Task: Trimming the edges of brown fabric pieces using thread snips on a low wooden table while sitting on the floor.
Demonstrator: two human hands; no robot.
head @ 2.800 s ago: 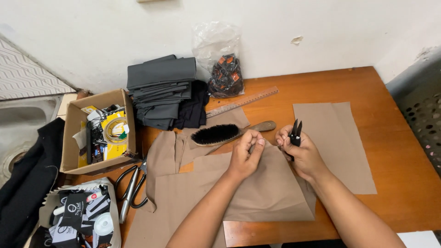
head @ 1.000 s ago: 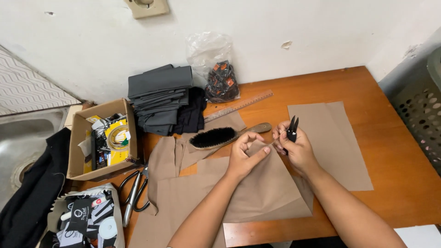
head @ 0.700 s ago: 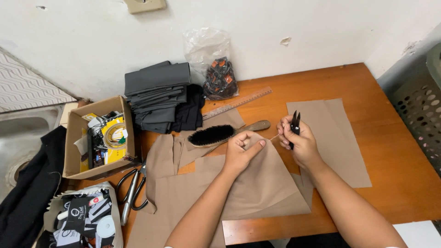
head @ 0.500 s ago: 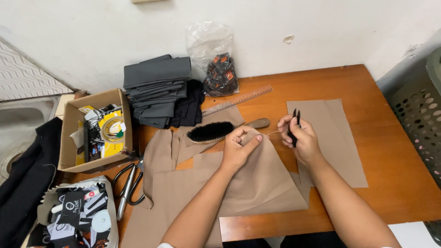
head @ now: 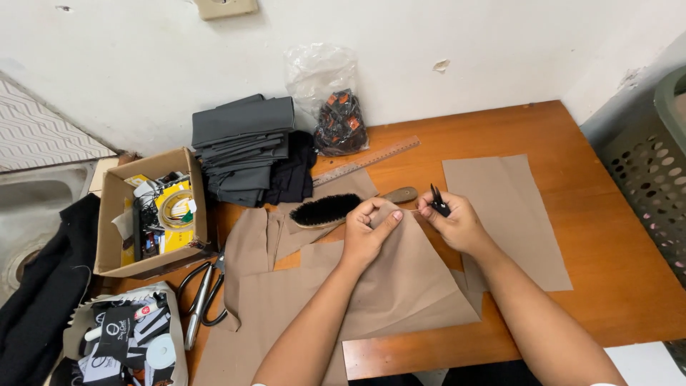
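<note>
Your left hand [head: 368, 232] is pinched shut on the top corner of the tan fabric piece [head: 407, 286], thumb and fingertips pressed together on the cloth just below the brush handle. Your right hand [head: 454, 221] sits just beside it, curled closed around a small pair of black thread snips [head: 437, 201] whose tips point up and slightly left. The fabric corner lies directly left of the snips, with only a narrow gap between your two hands (a thin thread may span it, too fine to tell). The piece spreads from that corner back toward you, over the near edge of the wooden table [head: 614, 286]. The black-bristled brush [head: 336, 209] lies behind your left hand, long axis running left to right, and a second tan panel [head: 511, 214] lies flat to the right of your right hand.
</note>
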